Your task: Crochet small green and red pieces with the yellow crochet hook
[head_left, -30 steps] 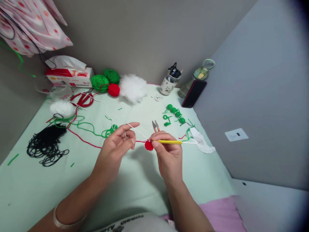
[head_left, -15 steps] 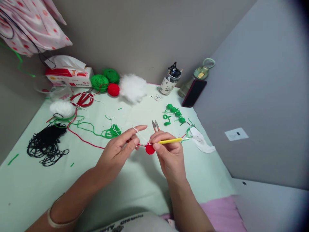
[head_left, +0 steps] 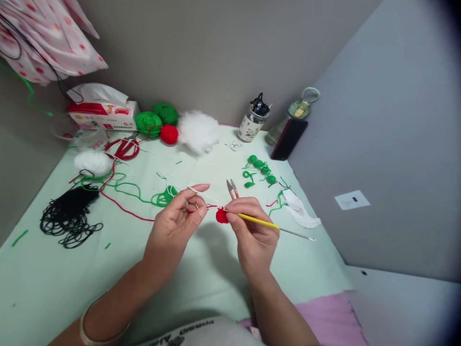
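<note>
My right hand (head_left: 254, 230) pinches a small red crocheted piece (head_left: 222, 216) and also holds a yellow-handled crochet hook (head_left: 260, 221), whose metal end points right. My left hand (head_left: 179, 214) is closed on yarn: white yarn (head_left: 204, 193) runs over its raised index finger toward the red piece, and a red strand (head_left: 212, 206) stretches between the two hands. Thread snips (head_left: 232, 188) with orange handles lie just beyond my right hand. A small green yarn bundle (head_left: 169, 196) rests behind my left hand, partly hidden.
Black yarn (head_left: 72, 214) and a white yarn ball (head_left: 92, 163) lie left, near red scissors (head_left: 124, 148). At the back are green balls (head_left: 149, 123), white stuffing (head_left: 199, 130) and a pen jar (head_left: 253, 122). Green crocheted pieces (head_left: 264, 169), a phone (head_left: 289, 139) and white cloth (head_left: 300, 209) sit right.
The crochet hook has tilted, its metal end swinging down and toward me on the right. The red piece has risen slightly, and the gap between my hands is a little wider.
</note>
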Available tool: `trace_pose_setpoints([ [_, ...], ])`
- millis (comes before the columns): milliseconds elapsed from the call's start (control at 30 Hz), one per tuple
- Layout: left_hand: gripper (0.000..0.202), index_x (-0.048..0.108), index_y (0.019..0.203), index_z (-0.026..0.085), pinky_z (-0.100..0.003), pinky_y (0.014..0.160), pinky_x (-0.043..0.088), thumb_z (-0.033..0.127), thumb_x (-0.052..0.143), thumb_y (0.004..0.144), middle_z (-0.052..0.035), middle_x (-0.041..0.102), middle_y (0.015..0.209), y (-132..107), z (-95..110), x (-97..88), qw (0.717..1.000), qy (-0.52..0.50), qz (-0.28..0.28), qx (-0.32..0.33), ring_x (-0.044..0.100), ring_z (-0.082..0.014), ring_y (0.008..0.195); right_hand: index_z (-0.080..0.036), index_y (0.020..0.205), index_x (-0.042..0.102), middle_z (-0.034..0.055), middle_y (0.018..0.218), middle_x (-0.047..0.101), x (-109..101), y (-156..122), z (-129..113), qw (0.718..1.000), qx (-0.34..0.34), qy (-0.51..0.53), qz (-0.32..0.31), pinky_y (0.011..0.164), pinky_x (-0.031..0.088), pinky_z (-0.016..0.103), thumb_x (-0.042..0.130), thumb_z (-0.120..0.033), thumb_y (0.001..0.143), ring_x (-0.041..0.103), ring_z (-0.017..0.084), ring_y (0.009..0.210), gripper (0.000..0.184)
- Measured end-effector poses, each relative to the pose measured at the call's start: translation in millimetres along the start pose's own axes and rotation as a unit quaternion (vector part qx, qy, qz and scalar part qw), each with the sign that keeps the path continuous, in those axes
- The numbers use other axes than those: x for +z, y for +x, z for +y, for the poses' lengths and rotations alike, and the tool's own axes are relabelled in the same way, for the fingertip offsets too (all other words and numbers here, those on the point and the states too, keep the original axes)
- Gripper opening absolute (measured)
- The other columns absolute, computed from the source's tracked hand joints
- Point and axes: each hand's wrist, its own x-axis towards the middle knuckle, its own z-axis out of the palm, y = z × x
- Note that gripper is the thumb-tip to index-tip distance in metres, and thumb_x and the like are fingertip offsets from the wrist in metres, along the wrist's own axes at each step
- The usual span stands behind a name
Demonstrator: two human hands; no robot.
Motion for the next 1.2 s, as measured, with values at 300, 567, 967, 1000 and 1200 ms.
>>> trace_pose_setpoints([
  [300,0.03,0.069,0.12,0.03,-0.028,0.079,0.043,0.032,0.069,0.09,0.0001,0.064,0.096,2.2,2.2,-5.3,0.997,0.076,-0.004,0.007,0.051,-0.015,0.079,-0.025,0.088,0.076,0.0025,0.082,0.069,1.5,-0.3,1.0,0.998,0.054,0.037,-0.016,0.066,0.055,0.031,0.07,-0.016,0.088,0.064,0.017,0.079,0.01],
  [567,0.023,0.071,0.113,0.03,-0.026,0.079,0.047,0.029,0.068,0.091,0.0023,0.062,0.086,7.4,4.8,-8.0,0.999,-0.03,-0.02,-0.021,0.058,-0.0138,0.081,-0.026,0.089,0.076,0.0017,0.083,0.068,0.6,0.3,4.8,0.995,0.062,0.077,-0.031,0.068,0.055,0.031,0.071,-0.016,0.088,0.064,0.017,0.08,0.011],
  [967,0.032,0.071,0.115,0.033,-0.043,0.109,0.039,0.021,0.069,0.086,-0.0014,0.071,0.099,3.6,6.6,-11.1,0.979,0.165,0.013,0.121,0.059,-0.0256,0.117,-0.025,0.088,0.076,0.0039,0.085,0.071,-0.1,-0.6,2.2,0.998,0.049,0.036,-0.036,0.07,0.058,0.036,0.071,-0.016,0.088,0.066,0.02,0.081,0.01],
  [1000,0.031,0.072,0.114,0.033,-0.045,0.109,0.039,0.019,0.068,0.086,-0.001,0.073,0.094,3.9,7.6,-11.2,0.967,0.196,0.012,0.16,0.06,-0.0262,0.115,-0.025,0.088,0.076,0.004,0.085,0.071,-0.1,-0.9,2.2,0.997,0.052,0.034,-0.037,0.069,0.058,0.036,0.071,-0.017,0.088,0.067,0.02,0.08,0.01],
  [1200,0.044,0.071,0.12,0.035,-0.049,0.116,0.033,0.008,0.068,0.085,0.0018,0.078,0.089,7.9,9.2,-13.3,0.893,0.296,-0.006,0.337,0.063,-0.0251,0.107,-0.025,0.09,0.076,0.0033,0.085,0.071,0.9,-1.0,0.4,0.997,0.053,0.034,-0.047,0.065,0.057,0.033,0.07,-0.015,0.089,0.066,0.018,0.079,0.012],
])
